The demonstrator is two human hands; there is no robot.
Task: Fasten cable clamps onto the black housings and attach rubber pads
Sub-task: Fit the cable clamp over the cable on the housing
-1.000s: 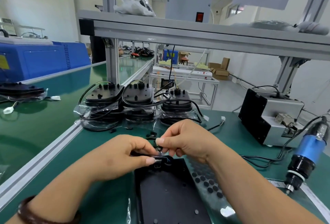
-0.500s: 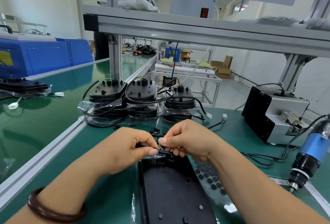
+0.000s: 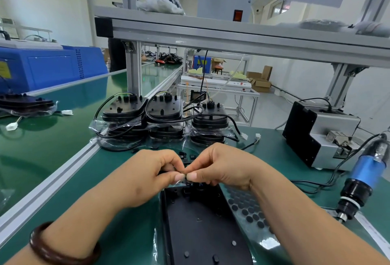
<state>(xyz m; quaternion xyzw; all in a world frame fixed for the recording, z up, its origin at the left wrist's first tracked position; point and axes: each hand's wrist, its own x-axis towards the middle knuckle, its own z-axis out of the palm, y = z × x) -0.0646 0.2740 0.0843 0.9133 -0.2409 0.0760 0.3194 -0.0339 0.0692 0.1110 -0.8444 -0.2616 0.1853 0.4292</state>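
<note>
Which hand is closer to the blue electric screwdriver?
Right. The right hand sits left of the blue screwdriver; the left hand lies farther left, both pinching the cable clamp.

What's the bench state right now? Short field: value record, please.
left hand: pinches the cable clamp over the housing's far end
right hand: pinches the same clamp from the opposite side
black housing: flat on the green bench, below both hands
rubber pads: sheet of black dots right of the housing
screwdriver: blue, far right, not held
stacked housings: three piles with cables, behind the hands
</note>
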